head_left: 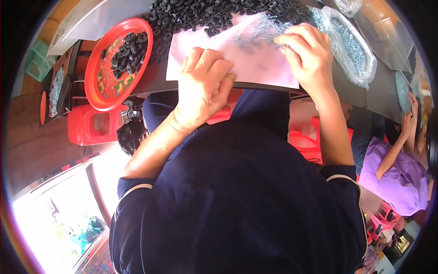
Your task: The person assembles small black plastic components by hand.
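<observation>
A pale pink sheet lies at the table's near edge. Over its near left part, my left hand is closed, thumb against curled fingers; whatever it holds is hidden. My right hand pinches with thumb and forefinger above the sheet's right side, and anything in the pinch is too small to name. Beside those fingertips, small silvery metal pieces are scattered on the sheet. Behind it spreads a heap of black plastic parts, some reaching onto the sheet's far edge.
At the left, a red oval tray holds more black parts. To the right lies a clear plastic bag of silvery pieces. A red stool stands below on the left. Far right, a person in purple reaches onto the table.
</observation>
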Demonstrator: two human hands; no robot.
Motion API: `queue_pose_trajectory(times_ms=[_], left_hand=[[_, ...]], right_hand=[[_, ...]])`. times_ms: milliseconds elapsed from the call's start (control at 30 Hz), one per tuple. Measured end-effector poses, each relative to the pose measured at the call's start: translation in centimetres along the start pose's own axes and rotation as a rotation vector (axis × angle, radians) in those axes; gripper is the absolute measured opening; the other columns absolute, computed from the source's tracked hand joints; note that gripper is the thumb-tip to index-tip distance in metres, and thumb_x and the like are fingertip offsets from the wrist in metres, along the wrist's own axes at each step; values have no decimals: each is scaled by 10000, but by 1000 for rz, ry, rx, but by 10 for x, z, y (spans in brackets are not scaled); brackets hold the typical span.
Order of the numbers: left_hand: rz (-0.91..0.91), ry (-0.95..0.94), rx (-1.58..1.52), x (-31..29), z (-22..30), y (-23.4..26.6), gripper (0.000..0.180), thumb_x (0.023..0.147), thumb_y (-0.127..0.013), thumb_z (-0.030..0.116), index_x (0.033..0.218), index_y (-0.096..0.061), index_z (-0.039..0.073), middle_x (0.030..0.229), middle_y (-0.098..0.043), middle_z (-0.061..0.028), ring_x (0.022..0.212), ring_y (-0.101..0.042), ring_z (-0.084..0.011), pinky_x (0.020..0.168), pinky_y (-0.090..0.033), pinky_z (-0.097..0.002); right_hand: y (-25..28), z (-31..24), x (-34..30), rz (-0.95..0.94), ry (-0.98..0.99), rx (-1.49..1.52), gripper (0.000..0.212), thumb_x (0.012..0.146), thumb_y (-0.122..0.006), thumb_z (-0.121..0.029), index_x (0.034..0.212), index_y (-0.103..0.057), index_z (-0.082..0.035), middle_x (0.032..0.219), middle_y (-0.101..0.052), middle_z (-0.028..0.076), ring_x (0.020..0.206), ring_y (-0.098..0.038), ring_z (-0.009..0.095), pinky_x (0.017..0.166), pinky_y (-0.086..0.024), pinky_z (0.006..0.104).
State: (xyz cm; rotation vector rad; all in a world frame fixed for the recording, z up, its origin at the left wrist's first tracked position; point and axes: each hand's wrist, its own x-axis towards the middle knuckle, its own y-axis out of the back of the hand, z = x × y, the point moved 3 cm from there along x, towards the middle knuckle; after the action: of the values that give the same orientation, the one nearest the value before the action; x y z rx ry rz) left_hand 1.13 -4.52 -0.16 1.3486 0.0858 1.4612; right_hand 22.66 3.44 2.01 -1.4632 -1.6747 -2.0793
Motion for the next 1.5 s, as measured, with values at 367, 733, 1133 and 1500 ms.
queue_pose_trajectory(times_ms=[367,733,1133,1500], left_hand=[[59,17,-114,-9,2,1,205,672,-708,-9,860,-643,42,838,-580,-95,755,-539,-297,646,-472,-402],[39,120,-131,16,9,-18,166,668,-712,28,820,-648,49,805,-591,-92,768,-569,-295,626,-505,-392],[-95,-77,100,34,16,-52,94,693,-685,55,751,-611,53,802,-562,-91,793,-570,-291,664,-516,-394],[-105,-71,149,39,22,-59,144,712,-713,94,817,-618,68,841,-585,-74,805,-595,-274,636,-532,-372]], right_hand=[[-15,-46,-21,-195,-86,92,151,739,-664,-66,883,-634,-104,917,-541,21,890,-549,232,762,-376,381],[-20,-42,-20,-162,-119,23,171,749,-642,-35,904,-631,-107,907,-545,19,925,-568,216,760,-386,368],[-15,-32,-31,122,-390,543,210,768,-599,127,932,-642,3,809,-602,114,729,-610,266,650,-493,347],[-11,-21,-41,220,-538,763,135,847,-610,97,963,-641,35,905,-676,62,828,-635,113,756,-501,236]])
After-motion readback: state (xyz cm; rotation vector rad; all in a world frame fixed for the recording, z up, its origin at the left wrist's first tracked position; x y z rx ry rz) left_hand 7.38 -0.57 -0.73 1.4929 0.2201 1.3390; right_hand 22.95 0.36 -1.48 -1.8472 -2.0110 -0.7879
